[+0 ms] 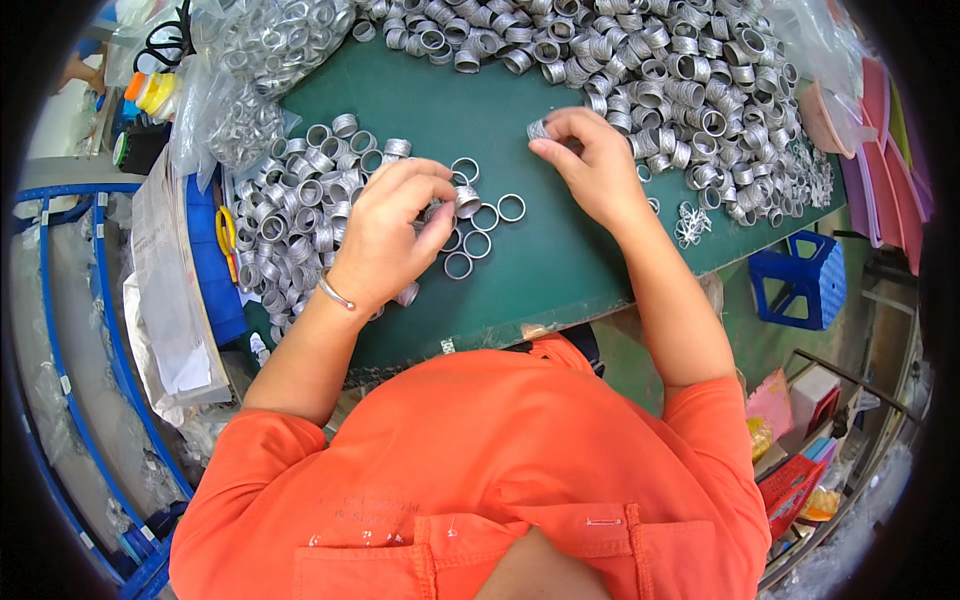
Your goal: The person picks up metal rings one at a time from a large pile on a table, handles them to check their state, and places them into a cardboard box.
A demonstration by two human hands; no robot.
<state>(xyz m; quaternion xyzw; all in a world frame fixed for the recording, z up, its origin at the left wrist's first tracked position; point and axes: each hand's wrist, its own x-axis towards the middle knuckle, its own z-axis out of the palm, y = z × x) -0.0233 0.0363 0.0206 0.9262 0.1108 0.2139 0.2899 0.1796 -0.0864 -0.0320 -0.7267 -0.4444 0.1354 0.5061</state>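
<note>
My left hand [392, 225] is closed at the near edge of the left-hand pile of silver metal rings [300, 190], with a short stack of rings [467, 201] at its fingertips. Several single rings [477, 244] lie flat beside those fingertips on the green tabletop [420, 105]. Pinched between the thumb and fingers of my right hand [592, 160] is a small ring stack [538, 130], near the large ring heap [680, 80]. Part of what the left fingers grip is hidden by the hand.
Clear plastic bags of rings [275, 45] sit at the far left. Yellow-handled snips [226, 232] lie in a blue tray [205, 270]. Small silver pieces [691, 224] are by the right edge. A blue stool [800, 280] stands on the floor, and a blue rack [110, 300] at left.
</note>
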